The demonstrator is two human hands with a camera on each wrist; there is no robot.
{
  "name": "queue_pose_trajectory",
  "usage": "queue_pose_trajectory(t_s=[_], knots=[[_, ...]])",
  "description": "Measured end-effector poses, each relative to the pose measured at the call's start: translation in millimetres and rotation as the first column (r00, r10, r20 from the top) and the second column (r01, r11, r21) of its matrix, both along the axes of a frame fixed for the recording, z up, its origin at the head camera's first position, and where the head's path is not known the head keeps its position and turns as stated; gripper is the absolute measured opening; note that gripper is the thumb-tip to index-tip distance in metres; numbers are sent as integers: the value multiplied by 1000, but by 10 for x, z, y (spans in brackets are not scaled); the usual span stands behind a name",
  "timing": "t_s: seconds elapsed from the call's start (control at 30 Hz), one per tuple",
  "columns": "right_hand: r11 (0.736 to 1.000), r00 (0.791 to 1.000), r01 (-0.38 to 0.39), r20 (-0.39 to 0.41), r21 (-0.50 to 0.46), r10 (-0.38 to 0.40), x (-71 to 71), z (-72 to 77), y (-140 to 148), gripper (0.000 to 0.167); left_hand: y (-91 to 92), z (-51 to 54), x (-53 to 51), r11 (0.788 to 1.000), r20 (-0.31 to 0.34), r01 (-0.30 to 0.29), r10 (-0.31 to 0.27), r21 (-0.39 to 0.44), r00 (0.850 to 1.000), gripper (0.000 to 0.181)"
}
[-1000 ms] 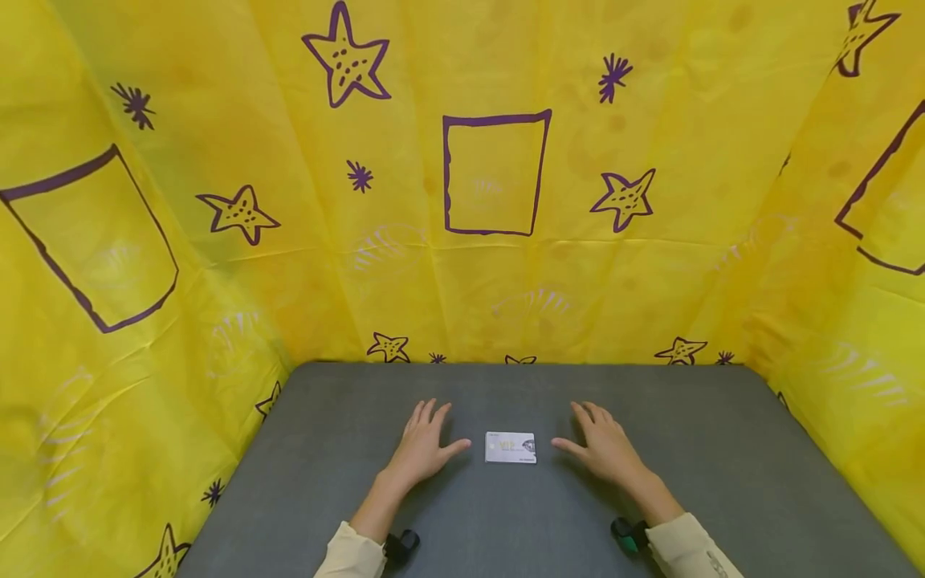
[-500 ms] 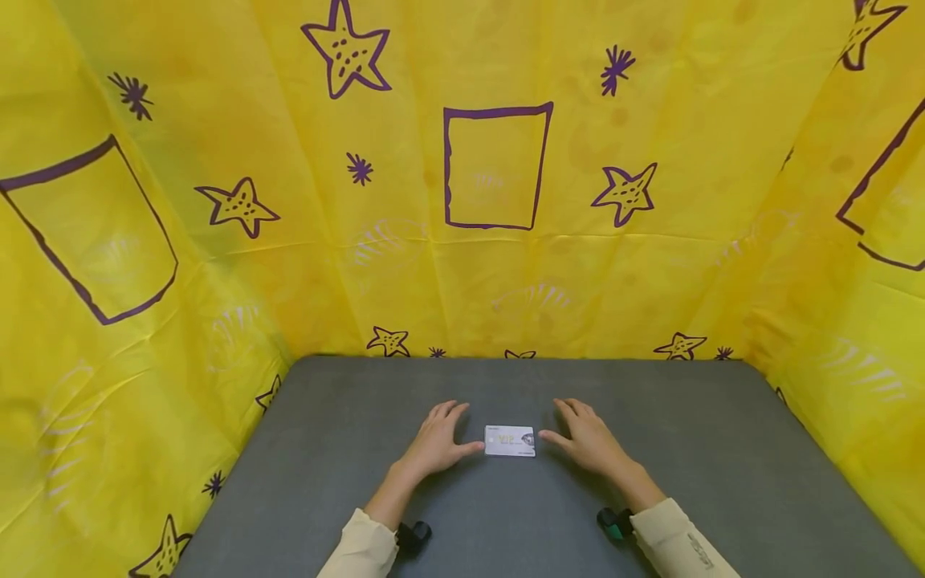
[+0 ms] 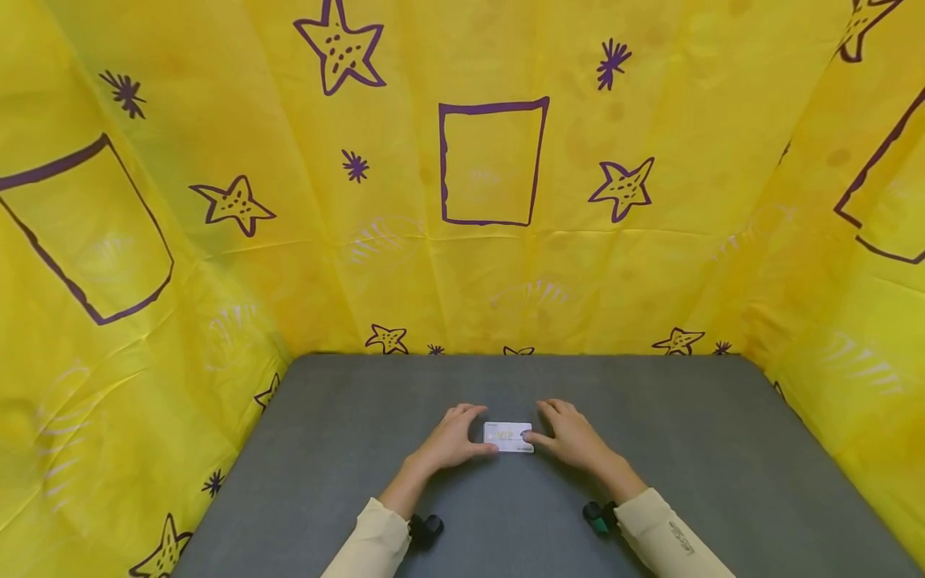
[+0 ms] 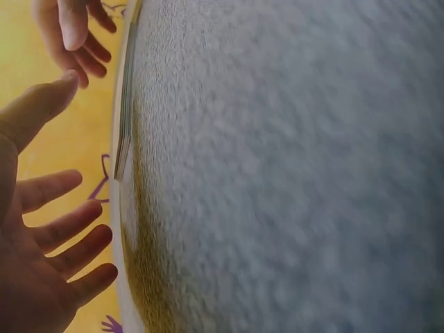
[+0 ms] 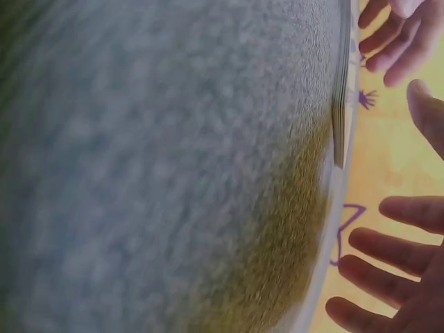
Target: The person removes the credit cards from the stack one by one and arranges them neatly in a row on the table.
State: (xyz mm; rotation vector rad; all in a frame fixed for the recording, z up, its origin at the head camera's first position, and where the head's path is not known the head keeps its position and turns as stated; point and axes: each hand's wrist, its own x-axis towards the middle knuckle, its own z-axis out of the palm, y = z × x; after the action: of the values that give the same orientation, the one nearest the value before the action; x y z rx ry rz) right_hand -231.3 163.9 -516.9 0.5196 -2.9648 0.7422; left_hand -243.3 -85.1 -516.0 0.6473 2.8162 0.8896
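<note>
A white card (image 3: 509,437) with yellow "VIP" lettering lies flat on the grey table. Seen edge-on in the left wrist view, it tops a thin stack of cards (image 4: 125,111), whose layered edge also shows in the right wrist view. At the card's left end is my left hand (image 3: 454,440), its thumb over the near corner and its fingers spread. My right hand (image 3: 576,441) mirrors it on the other side, the thumb overlapping the card's right end. Both wrist views show spread fingers standing apart from the stack.
The grey table (image 3: 347,466) reaches back to a yellow cloth wall (image 3: 506,273) printed with purple starfish and frames. Similar cloth closes in the left and right sides. Dark wrist straps (image 3: 426,530) sit by the pale sleeves (image 3: 372,534).
Both hands have moved inward from either side, until their thumbs overlap the card's ends in the head view. The card stays in place on the table; the head view has tilted slightly.
</note>
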Motion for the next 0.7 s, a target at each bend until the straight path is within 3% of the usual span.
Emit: queue_pose_trajectory(t_s=[0.23,0.7], knots=[[998,999,-49,10,25,49,-19,-16,-109,60,94,-12,-6,998,-54,12,-15,-63,998,65],[984,989,-147,-8,104,148,-87,-30,-251,52,188,-19,-39,986,-64,-11,0,-164,998,63]])
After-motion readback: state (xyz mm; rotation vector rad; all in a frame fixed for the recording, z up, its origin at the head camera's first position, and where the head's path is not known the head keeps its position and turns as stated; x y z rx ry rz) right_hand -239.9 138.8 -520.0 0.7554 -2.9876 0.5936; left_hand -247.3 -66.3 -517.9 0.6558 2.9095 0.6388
